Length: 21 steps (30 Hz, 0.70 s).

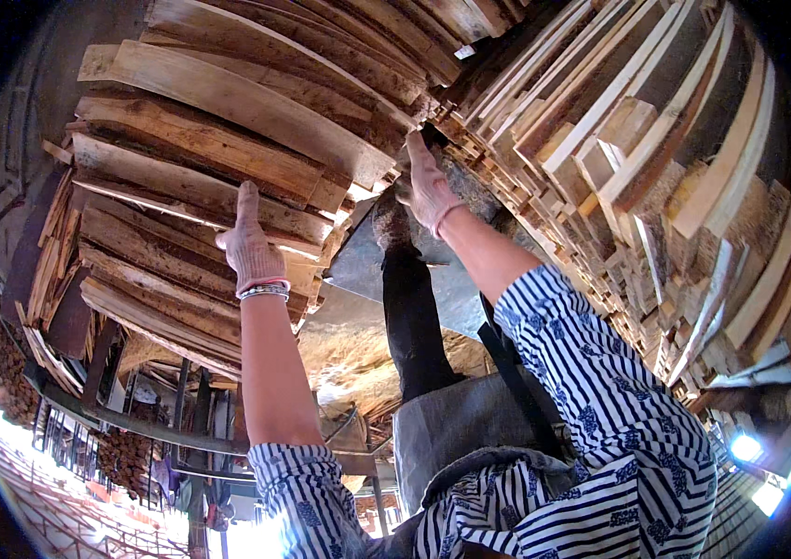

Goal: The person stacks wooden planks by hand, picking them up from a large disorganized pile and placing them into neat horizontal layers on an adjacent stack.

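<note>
My left hand (254,250), in a pale knitted glove with a bracelet at the wrist, lies on the stacked wooden boards at left. Its fingers are stretched out over a rough board (172,182); no board is visibly gripped. My right hand (429,189), gloved the same way, reaches farther forward. It is beside the right end of a long pale plank (256,101), with fingers extended along the board ends. Whether its fingertips touch the wood I cannot tell.
A tall pile of wooden strips and offcuts (628,140) rises at right, close to my right arm. Between the piles a grey metal sheet (358,256) lies by my leg (411,317). Metal rails (172,433) and a stack of brown pieces (125,456) stand at lower left.
</note>
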Each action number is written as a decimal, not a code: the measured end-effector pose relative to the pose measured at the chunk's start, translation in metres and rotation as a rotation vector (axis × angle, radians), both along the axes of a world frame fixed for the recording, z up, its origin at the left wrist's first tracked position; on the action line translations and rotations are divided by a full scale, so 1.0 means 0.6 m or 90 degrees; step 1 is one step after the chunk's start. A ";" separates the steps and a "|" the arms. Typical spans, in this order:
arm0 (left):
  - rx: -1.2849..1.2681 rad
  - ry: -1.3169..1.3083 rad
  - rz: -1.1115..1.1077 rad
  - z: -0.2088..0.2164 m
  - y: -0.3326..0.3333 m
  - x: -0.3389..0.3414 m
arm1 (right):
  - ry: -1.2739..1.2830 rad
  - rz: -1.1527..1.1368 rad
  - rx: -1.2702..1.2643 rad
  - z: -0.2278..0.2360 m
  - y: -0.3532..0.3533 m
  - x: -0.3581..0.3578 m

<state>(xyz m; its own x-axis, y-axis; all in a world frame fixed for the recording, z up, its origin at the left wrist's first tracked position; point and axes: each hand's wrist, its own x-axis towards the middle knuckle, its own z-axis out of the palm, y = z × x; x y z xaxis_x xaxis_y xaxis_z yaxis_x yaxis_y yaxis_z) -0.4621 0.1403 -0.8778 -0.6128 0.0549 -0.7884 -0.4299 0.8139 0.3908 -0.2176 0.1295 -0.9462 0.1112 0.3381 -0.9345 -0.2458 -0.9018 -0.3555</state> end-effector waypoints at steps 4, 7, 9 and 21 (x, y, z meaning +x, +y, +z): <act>-0.013 0.057 -0.057 -0.001 0.007 0.015 | -0.026 0.108 -0.024 -0.076 -0.001 -0.022; 0.068 -0.011 -0.008 0.020 -0.008 -0.010 | 0.008 0.115 -0.040 -0.020 -0.015 -0.022; 0.184 -0.032 0.016 0.026 -0.025 -0.020 | -0.169 0.483 0.133 0.041 -0.047 -0.013; 0.298 -0.162 0.218 -0.012 -0.043 -0.016 | -0.074 0.690 0.062 0.016 0.032 -0.045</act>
<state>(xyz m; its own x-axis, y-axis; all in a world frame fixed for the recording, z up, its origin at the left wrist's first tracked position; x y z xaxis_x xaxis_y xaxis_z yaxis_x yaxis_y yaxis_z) -0.4715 0.1146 -0.8851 -0.4531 0.2640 -0.8515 -0.7618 0.3814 0.5236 -0.2449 0.1486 -0.9364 -0.2049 0.3815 -0.9014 0.7013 -0.5851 -0.4071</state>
